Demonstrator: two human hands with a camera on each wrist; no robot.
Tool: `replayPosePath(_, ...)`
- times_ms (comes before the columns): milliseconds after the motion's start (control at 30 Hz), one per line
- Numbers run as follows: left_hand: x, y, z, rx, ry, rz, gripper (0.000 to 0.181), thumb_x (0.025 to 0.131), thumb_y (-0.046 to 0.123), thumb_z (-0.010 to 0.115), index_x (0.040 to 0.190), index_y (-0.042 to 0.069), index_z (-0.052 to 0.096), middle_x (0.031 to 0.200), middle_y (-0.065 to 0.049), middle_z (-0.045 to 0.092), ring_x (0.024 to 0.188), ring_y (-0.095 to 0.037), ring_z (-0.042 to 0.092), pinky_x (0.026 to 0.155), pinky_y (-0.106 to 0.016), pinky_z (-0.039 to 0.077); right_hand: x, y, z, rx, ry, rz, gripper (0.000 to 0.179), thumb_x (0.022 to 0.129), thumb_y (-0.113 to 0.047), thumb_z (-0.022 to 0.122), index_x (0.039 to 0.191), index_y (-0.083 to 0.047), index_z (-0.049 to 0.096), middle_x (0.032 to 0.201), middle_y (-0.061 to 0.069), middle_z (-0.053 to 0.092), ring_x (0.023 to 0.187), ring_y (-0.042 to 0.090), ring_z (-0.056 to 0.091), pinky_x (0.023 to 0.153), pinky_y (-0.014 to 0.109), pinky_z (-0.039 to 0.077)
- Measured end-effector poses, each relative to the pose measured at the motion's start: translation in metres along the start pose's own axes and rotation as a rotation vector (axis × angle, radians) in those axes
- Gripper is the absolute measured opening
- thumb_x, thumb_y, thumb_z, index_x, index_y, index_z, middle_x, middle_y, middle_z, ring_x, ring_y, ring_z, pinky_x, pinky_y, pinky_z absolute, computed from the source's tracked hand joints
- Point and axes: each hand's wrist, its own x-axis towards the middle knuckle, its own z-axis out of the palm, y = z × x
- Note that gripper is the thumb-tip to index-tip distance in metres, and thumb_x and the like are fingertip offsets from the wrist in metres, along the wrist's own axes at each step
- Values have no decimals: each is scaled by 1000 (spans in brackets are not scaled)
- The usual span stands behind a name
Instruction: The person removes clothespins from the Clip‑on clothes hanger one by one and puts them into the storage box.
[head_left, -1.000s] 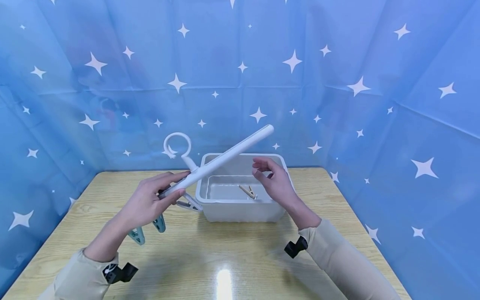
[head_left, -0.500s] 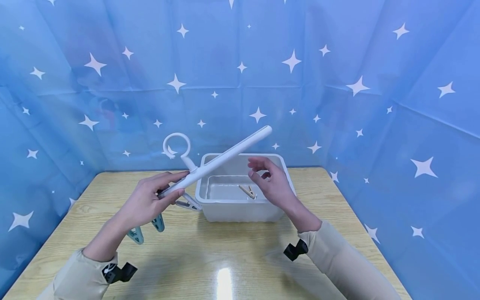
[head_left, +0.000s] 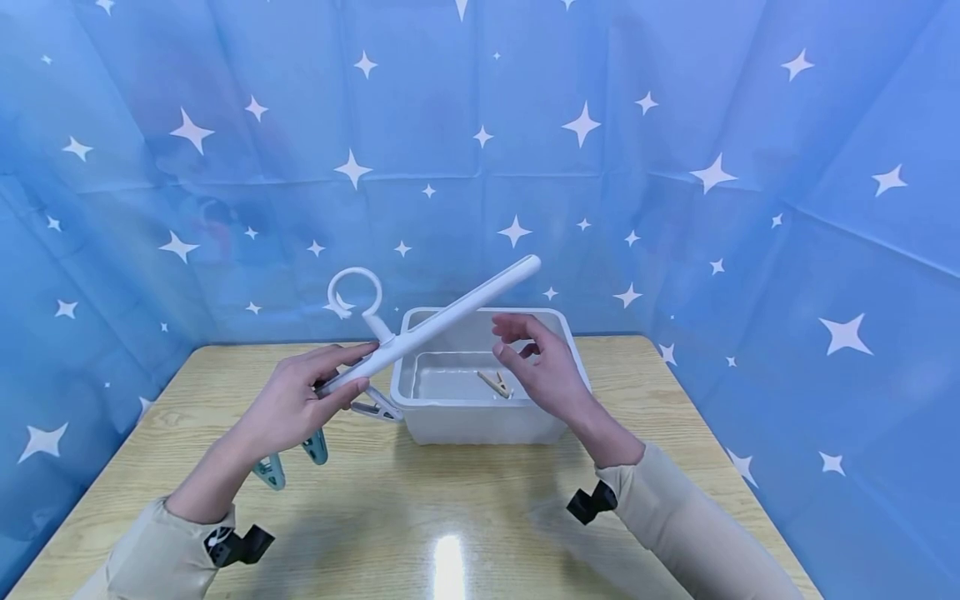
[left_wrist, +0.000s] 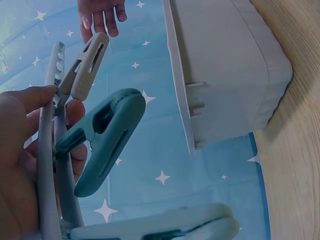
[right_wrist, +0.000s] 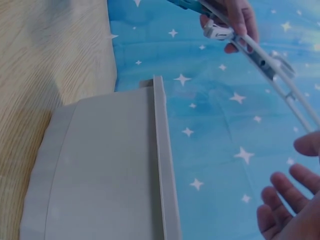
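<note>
My left hand [head_left: 288,404] grips a white clip hanger [head_left: 453,315], fingers over the bar and thumb along its near side. The bar slants up to the right, and its round hook [head_left: 355,268] points upward. Clips hang under the bar: a grey one [left_wrist: 90,67], a teal one [left_wrist: 112,142] and a blurred pale one [left_wrist: 195,222] in the left wrist view. Over the right part of a pale plastic bin [head_left: 483,423], my right hand [head_left: 551,373] hovers with loosely bent fingers and holds nothing. A beige clothespin [head_left: 495,384] lies inside the bin.
The bin stands near the back edge of a wooden table [head_left: 420,517]. Behind and on both sides hangs a blue curtain [head_left: 450,217] with white stars. Each wrist wears a small black camera, the right one [head_left: 592,497] over the table.
My right hand has shifted slightly left over the bin. The hanger's raised end has dipped a little, while my left hand keeps its grip in nearly the same spot.
</note>
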Motion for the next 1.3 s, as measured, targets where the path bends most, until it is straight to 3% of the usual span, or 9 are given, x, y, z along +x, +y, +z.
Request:
replayPosePath(733, 0, 0, 1, 25, -32, -23, 42, 98, 26, 66, 139, 24, 60, 92, 8, 64, 54, -4, 48, 49, -23, 40, -7, -14, -3, -48, 37, -70, 39, 97, -26, 66, 135, -22, 59, 128, 1, 66, 116, 19, 56, 92, 41, 47)
replayPosePath(1067, -1, 1, 1, 52, -35, -19, 42, 97, 27, 67, 139, 25, 60, 104, 6, 66, 53, -4, 45, 49, -23, 40, -12, -22, -5, -193, 135, -178, 39, 96, -23, 67, 134, -18, 61, 130, 6, 62, 118, 22, 53, 89, 41, 47)
replayPosePath(1300, -1, 1, 1, 60, -41, -4, 41, 97, 27, 68, 137, 25, 62, 94, 10, 63, 53, -3, 44, 49, -23, 39, -11, -21, -5, -259, 231, -353, 36, 93, -17, 69, 128, -15, 65, 128, 5, 64, 121, 25, 53, 100, 48, 45)
